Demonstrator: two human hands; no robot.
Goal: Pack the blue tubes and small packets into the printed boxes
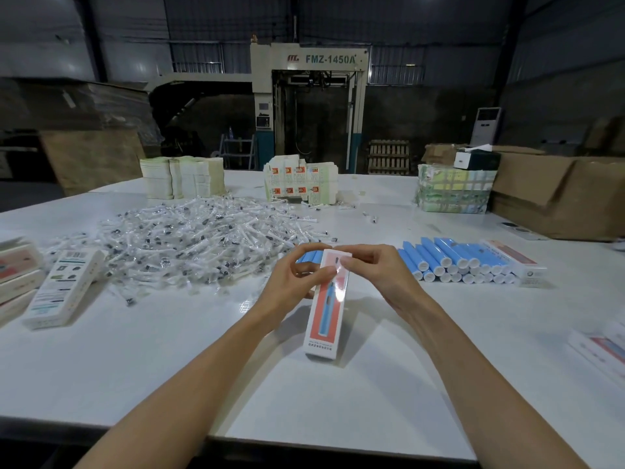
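A long printed box (pixel 325 309), white with a red panel and a blue tube pictured on it, is held above the white table (pixel 169 360), its near end tilted down towards me. My left hand (pixel 294 279) grips its left side near the top. My right hand (pixel 375 272) pinches the box's top end. A few blue tubes (pixel 309 257) lie just behind my hands, and a larger stack of blue tubes (pixel 453 262) lies to the right. A big heap of small clear packets (pixel 196 238) covers the table's middle left.
Finished printed boxes (pixel 64 289) lie at the left edge, and one lies by the tube stack (pixel 514 258); more boxes (pixel 605 350) sit at the right edge. Stacks of flat cartons (pixel 182 177) (pixel 301 181) (pixel 453 191) line the far side. A brown cardboard box (pixel 561 194) stands far right.
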